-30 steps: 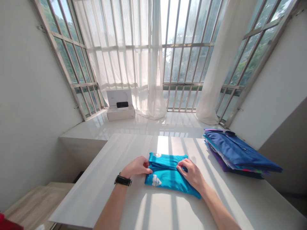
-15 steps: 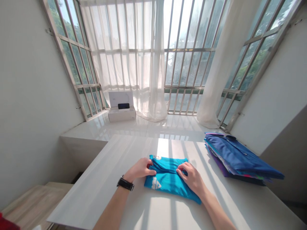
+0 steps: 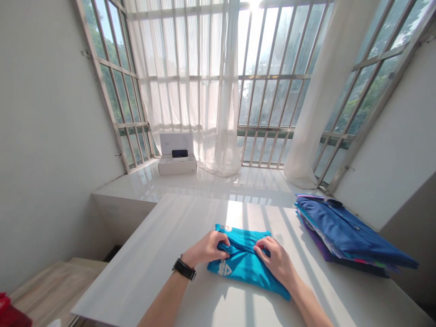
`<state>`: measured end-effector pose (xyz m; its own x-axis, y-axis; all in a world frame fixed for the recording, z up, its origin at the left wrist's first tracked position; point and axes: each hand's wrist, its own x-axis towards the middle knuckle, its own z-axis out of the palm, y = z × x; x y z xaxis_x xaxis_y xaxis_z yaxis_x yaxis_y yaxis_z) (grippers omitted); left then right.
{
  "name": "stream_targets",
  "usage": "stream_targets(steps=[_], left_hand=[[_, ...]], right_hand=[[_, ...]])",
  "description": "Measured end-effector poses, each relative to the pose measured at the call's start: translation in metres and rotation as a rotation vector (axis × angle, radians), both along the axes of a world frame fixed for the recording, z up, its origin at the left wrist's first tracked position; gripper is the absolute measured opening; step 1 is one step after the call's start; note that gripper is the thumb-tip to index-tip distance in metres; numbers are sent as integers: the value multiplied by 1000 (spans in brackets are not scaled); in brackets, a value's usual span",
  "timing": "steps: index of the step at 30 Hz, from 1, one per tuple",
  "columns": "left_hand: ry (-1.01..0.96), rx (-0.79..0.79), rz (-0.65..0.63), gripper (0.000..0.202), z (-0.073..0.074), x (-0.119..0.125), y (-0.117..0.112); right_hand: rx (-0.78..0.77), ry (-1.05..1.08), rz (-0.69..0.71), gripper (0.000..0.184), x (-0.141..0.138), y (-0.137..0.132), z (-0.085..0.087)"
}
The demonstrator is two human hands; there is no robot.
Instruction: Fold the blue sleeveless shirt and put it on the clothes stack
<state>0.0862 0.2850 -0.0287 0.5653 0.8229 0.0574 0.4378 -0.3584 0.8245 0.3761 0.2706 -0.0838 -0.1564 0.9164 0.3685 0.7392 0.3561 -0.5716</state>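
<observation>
A bright blue folded shirt point(image 3: 245, 270) with white print lies on the white table point(image 3: 136, 263) in front of me. My left hand point(image 3: 213, 247), a black watch point(image 3: 184, 268) on its wrist, pinches a fold at the shirt's left side between thumb and fingers. At the right end of the same fold, my right hand point(image 3: 274, 256) has its thumb and fingertips closed on the cloth. The fold runs across the shirt's middle between both hands. Part of the shirt's right side is hidden under my right hand.
To the right, a stack of folded clothes point(image 3: 350, 231) sits on the table, dark blue on top. Behind the table, an open white box point(image 3: 177, 165) with a dark phone-like object point(image 3: 180, 153) stands on the sill. A red object point(image 3: 12, 311) shows at lower left.
My left hand has moved slightly right and inward, gathering the cloth at the left end of the fold. My right hand keeps its pinch. The whole view has shifted a little.
</observation>
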Motion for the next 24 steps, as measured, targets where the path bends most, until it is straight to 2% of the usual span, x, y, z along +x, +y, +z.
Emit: stream_targets(steps=[3, 8, 11, 13, 18, 21, 24], left_hand=[[-71, -28, -82, 22, -2, 3, -2], [12, 38, -29, 26, -6, 17, -8], [-25, 72, -26, 16, -10, 24, -9], [-67, 74, -46, 17, -9, 25, -9], [-152, 24, -141, 21, 4, 22, -13], [-171, -6, -194, 24, 8, 20, -14], [-209, -50, -222, 29, 6, 20, -14]], right_hand=[[-8, 1, 3, 28, 1, 1, -1], [2, -5, 5, 25, 1, 2, -3], [23, -21, 2, 25, 0, 2, -3], [44, -36, 13, 24, 0, 2, -2], [82, -65, 114, 24, 1, 3, 1], [89, -104, 221, 36, -1, -1, 5], [52, -115, 296, 46, -5, -9, 14]])
